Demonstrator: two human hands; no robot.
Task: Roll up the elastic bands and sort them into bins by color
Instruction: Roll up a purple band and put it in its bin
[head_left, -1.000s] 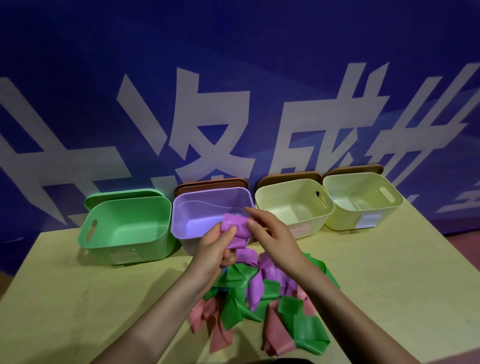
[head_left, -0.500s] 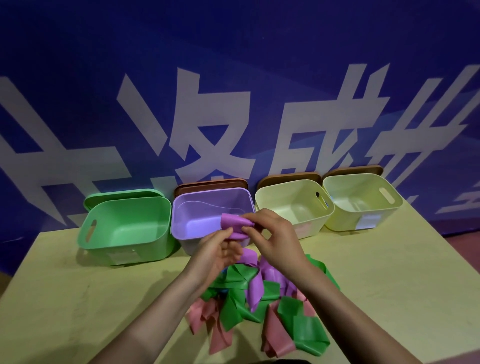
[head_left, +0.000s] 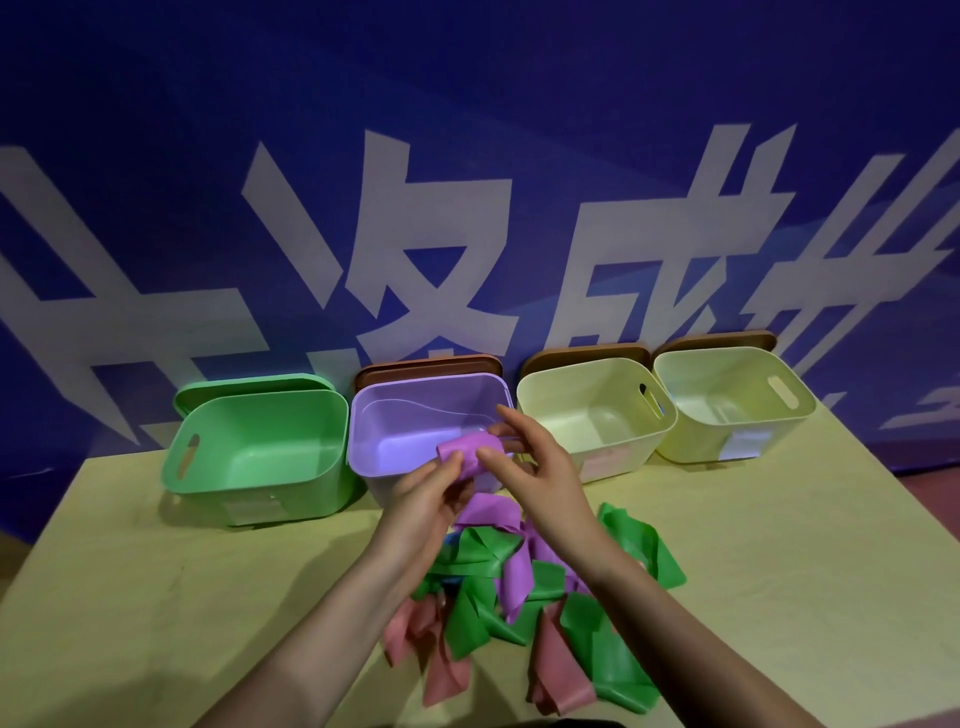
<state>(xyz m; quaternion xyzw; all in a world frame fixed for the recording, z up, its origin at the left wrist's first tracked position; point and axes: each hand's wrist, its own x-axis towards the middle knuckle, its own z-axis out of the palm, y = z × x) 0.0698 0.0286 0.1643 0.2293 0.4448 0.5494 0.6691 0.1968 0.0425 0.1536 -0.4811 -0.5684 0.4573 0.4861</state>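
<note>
Left hand (head_left: 423, 493) and right hand (head_left: 535, 470) raised together above the table (head_left: 779, 571), both pinching a partly rolled purple band (head_left: 467, 457) in front of the near rim of the purple bin (head_left: 415, 415). Left thumb and fingers curled under the roll's left end; right thumb pressed on its front, right fingers wrapped over the back. Loose tail of the same purple band trailing down between the wrists to the heap below.

On the table beneath the forearms, a tangled pile of bands (head_left: 519, 597): green strips spread across the middle and right, pink strips at the near left and near centre, more purple in the middle, a glimpse of blue under the green.

Lined up along the table's far edge against a blue wall with large white lettering (head_left: 441, 249): green bin (head_left: 260, 447) at left, purple bin beside it, then two pale yellow bins (head_left: 597, 415) and (head_left: 727, 405). Lids propped behind each bin.
</note>
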